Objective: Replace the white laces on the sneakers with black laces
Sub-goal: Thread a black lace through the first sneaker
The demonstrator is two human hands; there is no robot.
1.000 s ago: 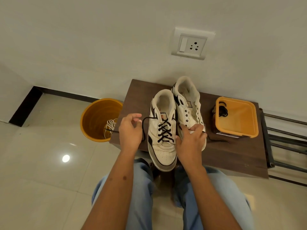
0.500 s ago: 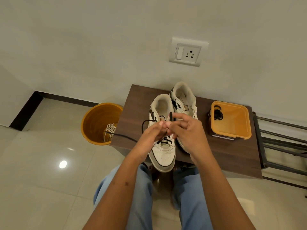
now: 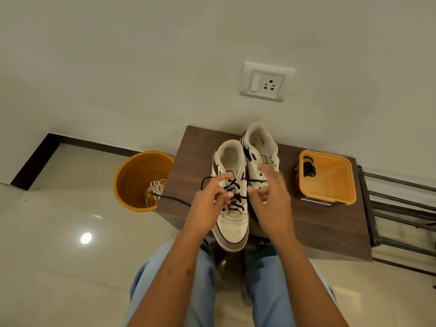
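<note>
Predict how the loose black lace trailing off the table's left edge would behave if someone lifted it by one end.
The black lace would probably hang limp, since it already droops over the table edge. It looks thin, so likely very light. It may drag through the sneaker eyelets.

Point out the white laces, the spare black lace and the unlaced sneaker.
white laces [image 3: 157, 188], head view, on the coil inside the orange bucket
spare black lace [image 3: 308, 170], head view, on the bundle in the orange tub
unlaced sneaker [image 3: 259, 140], head view, on the heel collar
</note>
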